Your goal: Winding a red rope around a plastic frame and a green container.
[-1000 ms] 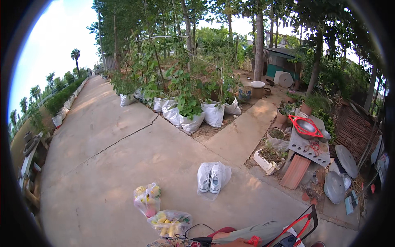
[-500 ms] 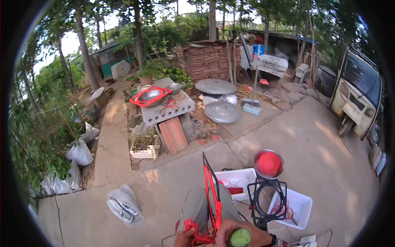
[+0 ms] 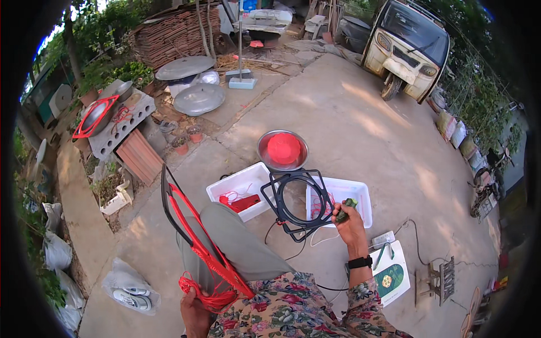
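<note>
My left hand [image 3: 195,311], low at the picture's edge, is closed on a loose bundle of red cord [image 3: 211,297]. The cord runs to a dark four-sided frame [image 3: 169,194], partly wrapped in red, that leans across my lap and left thigh. My right hand [image 3: 350,224] reaches out over the right white tub, its fingers wrapped round a green cucumber-like piece [image 3: 345,209] with dark skin and a paler end. Close to it, a black frame with a ring inside [image 3: 276,204] lies across both tubs.
Red cord lies in the left white tub [image 3: 248,172] and the right white tub [image 3: 360,188]. Behind them stands a steel bowl [image 3: 262,147] holding a red object [image 3: 283,147]. A white-and-green bag [image 3: 399,265], bagged shoes [image 3: 132,298] and a three-wheeled vehicle [image 3: 403,56] surround me.
My view has swung right and down. My right hand has moved from my lap out to the right with the green piece. My left hand still holds the red cord.
</note>
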Tool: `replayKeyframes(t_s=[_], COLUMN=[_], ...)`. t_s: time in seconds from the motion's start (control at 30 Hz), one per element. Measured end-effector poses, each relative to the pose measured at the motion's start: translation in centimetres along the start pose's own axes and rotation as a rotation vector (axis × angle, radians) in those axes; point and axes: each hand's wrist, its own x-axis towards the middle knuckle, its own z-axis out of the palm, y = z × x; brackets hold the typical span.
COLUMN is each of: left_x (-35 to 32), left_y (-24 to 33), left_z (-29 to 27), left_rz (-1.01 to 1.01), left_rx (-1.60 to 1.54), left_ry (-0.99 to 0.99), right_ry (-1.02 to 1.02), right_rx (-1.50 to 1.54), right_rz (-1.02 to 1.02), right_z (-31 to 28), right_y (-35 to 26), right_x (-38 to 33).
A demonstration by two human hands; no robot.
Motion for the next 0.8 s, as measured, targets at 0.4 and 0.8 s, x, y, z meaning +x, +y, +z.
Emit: replayKeyframes(t_s=[0.4, 0.8], left_x=[0.8, 3.1], left_y=[2.0, 3.8], left_z=[0.5, 3.8], left_rz=[-0.121, -0.016], left_rx=[-0.079, 0.026], left_ry=[0.093, 0.362], right_ry=[0.355, 0.424], right_rx=[-0.051, -0.576], right_rz=[0.268, 0.265], right_z=[-16.0, -16.6], right_y=[8.9, 13.4], right_x=[5.1, 11.6])
